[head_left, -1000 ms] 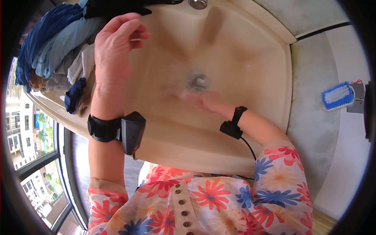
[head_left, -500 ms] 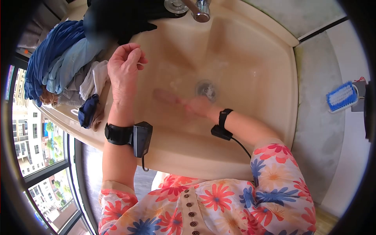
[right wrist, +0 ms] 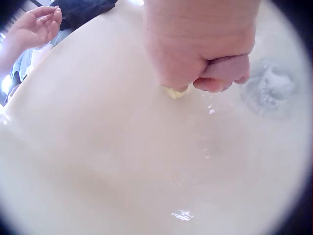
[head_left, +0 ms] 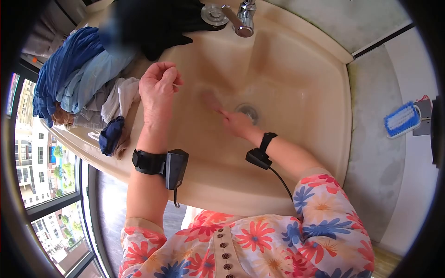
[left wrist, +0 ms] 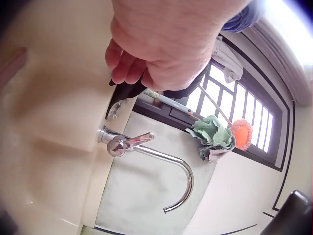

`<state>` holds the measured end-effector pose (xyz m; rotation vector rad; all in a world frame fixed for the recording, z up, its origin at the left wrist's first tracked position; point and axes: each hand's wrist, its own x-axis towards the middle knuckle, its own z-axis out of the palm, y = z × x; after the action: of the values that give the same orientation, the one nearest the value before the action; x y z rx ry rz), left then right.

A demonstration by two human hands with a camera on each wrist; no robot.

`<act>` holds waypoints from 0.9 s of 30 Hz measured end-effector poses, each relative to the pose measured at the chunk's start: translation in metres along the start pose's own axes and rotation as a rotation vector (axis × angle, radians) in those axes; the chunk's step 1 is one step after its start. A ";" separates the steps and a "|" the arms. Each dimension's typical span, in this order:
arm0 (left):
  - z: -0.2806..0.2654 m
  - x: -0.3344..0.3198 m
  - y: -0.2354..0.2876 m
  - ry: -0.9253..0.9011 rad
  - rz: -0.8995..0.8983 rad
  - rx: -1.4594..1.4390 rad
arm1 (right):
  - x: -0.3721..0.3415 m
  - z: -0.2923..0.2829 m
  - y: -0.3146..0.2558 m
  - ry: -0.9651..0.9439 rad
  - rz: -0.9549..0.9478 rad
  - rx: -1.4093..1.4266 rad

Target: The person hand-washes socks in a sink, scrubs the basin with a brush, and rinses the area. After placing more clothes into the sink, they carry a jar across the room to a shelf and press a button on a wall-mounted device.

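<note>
My right hand (head_left: 238,124) is low in the beige sink (head_left: 306,139), beside the drain (head_left: 247,112). Its curled fingers grip a thin, pinkish, paddle-shaped thing (head_left: 211,99), blurred in the head view, whose kind I cannot tell. A pale yellow bit (right wrist: 176,93) shows under those fingers in the right wrist view. My left hand (head_left: 160,88) hovers over the sink's left side, fingers loosely curled around nothing. Just beyond it lies black cloth (head_left: 153,28); to its left, blue and grey clothes (head_left: 85,69) are heaped on the ledge.
A chrome faucet (head_left: 243,25) stands at the sink's back. On the right, a blue-and-white brush (head_left: 402,119) hangs by the wall. Dark navy cloth (head_left: 111,135) dangles at the left rim. Green cloth (left wrist: 213,134) and an orange fluffy brush head (left wrist: 242,134) appear behind the faucet.
The right hand has swept the pinkish thing over the sink floor, lately away from me. The left hand stays raised, shifting slightly in view as the head camera tilts up and shows more of the faucet.
</note>
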<state>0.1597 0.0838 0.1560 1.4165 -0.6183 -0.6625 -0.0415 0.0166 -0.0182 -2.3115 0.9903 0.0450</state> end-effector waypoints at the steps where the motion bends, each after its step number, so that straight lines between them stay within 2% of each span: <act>1: 0.001 0.000 0.000 -0.008 0.008 -0.010 | -0.005 -0.002 -0.001 -0.001 0.002 -0.005; 3: -0.001 0.001 -0.001 -0.021 0.007 0.001 | -0.024 -0.008 -0.018 0.034 -0.174 0.106; 4: -0.003 0.002 -0.002 -0.037 0.004 0.017 | -0.030 -0.002 -0.023 0.033 -0.176 0.107; 6: -0.003 0.002 -0.003 -0.040 -0.003 0.009 | -0.038 0.011 -0.034 -0.299 -0.334 -0.108; 8: 0.000 0.001 -0.003 -0.052 -0.011 -0.002 | -0.029 0.029 -0.015 -0.256 -0.395 -0.090; 10: 0.001 -0.001 -0.002 -0.046 -0.003 0.016 | -0.018 0.025 -0.004 -0.217 -0.455 -0.078; 12: 0.003 -0.002 -0.001 -0.038 -0.005 0.015 | 0.005 -0.004 0.006 -0.116 -0.079 -0.238; 15: 0.004 -0.002 -0.001 -0.037 -0.008 0.015 | 0.014 -0.028 0.025 -0.019 -0.076 -0.321; 18: 0.001 -0.001 -0.005 -0.057 -0.004 0.009 | 0.001 -0.030 0.038 -0.002 -0.052 -0.272; 21: 0.000 0.000 -0.005 -0.071 0.001 0.015 | -0.039 -0.054 0.068 -0.011 -0.042 -0.184; 24: 0.000 0.001 -0.005 -0.083 -0.001 0.017 | -0.046 -0.089 0.094 -0.071 0.014 -0.183; 26: 0.001 0.001 -0.005 -0.102 0.000 0.015 | -0.037 -0.116 0.102 -0.120 0.288 -0.113; 27: 0.002 0.000 -0.004 -0.092 0.000 0.028 | -0.028 -0.118 0.108 -0.118 0.290 -0.114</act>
<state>0.1579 0.0825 0.1520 1.4180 -0.7019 -0.7246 -0.1573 -0.0879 0.0275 -2.2180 1.2813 0.3603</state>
